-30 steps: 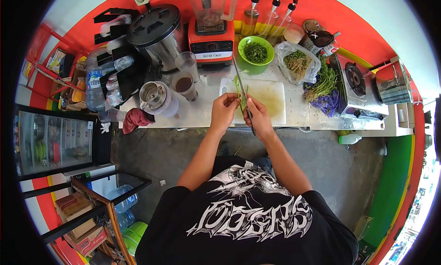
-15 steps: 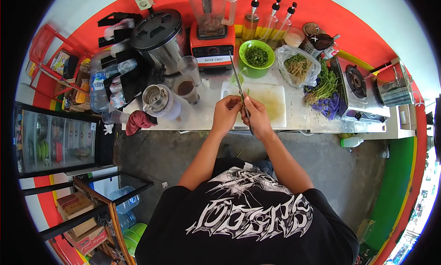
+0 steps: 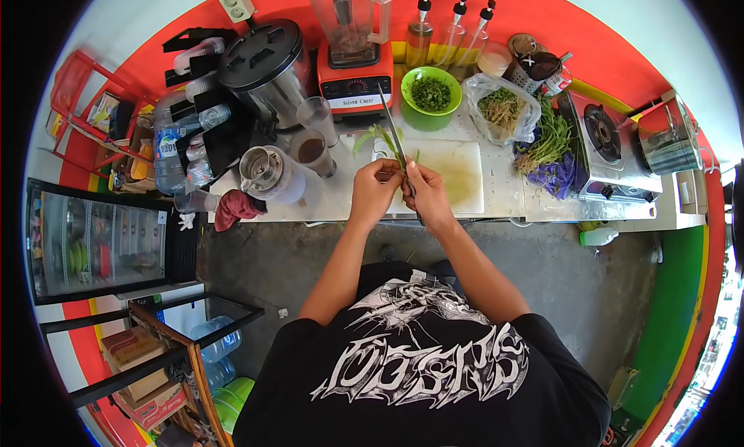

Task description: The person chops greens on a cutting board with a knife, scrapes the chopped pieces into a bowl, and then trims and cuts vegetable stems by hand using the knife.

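My right hand (image 3: 431, 194) is closed around a long knife (image 3: 394, 125), its blade pointing away from me and up to the left. Close beside it, my left hand (image 3: 375, 188) pinches a green leafy sprig (image 3: 372, 137), whose leaves show beyond the fingers next to the blade. Both hands are over the near left part of a white cutting board (image 3: 463, 164), which has a greenish wet stain. Behind the board stands a lime-green bowl (image 3: 428, 120) with chopped greens (image 3: 431, 94) in it. The fingertips partly hide the sprig's stem.
Right of the bowl are a plastic bag (image 3: 527, 122) of roots and stems, a bunch of greens (image 3: 552, 141) and a gas stove (image 3: 620, 156). A red blender (image 3: 356, 79), a cup of brown liquid (image 3: 313, 154) and a grinder-like jar (image 3: 271, 176) stand to the left.
The sprig's leaves now show more fully to the left of the blade. My left hand has shifted slightly left and the knife tip slightly left; both hands keep their hold.
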Motion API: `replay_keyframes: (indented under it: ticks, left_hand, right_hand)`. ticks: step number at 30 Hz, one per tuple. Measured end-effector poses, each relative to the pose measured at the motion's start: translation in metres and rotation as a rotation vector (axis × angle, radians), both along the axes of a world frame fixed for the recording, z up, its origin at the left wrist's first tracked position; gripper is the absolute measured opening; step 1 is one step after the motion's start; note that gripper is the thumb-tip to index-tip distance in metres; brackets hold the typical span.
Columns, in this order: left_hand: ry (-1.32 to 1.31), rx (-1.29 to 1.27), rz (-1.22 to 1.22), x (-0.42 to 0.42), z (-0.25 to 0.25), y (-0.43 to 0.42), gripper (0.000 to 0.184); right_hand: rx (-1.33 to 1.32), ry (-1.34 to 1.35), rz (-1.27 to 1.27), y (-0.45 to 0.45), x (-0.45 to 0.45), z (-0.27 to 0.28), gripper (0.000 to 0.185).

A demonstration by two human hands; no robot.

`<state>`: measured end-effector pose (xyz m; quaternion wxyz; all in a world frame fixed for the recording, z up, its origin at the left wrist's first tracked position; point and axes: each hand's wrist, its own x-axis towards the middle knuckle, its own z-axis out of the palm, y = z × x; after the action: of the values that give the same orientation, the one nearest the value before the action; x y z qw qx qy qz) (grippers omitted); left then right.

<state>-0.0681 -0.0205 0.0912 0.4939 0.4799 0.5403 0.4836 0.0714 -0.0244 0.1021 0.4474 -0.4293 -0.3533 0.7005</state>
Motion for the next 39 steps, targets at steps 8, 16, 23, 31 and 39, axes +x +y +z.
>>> replay_keyframes:
  ticks: [8, 16, 23, 31, 39]
  left_hand:
    - [-0.215, -0.042, 0.118, 0.008, 0.013, 0.004, 0.017]
    - [-0.218, 0.104, 0.105, 0.008, 0.008, 0.006, 0.017]
    - [-0.142, 0.132, 0.066, 0.014, -0.004, 0.009, 0.018]
    - [-0.259, 0.067, 0.171, 0.005, 0.000, 0.011, 0.017]
    - [-0.242, 0.013, 0.110, 0.010, -0.005, 0.008, 0.015]
  right_hand:
    - [0.083, -0.021, 0.002, -0.004, 0.002, 0.008, 0.045]
    - [0.176, -0.139, 0.012, -0.010, 0.006, 0.005, 0.042]
    - [0.076, -0.098, -0.075, -0.015, 0.004, 0.006, 0.040]
    - [-0.096, -0.054, -0.152, -0.001, 0.016, -0.015, 0.035]
    - [-0.341, -0.296, -0.010, 0.032, 0.042, -0.070, 0.037]
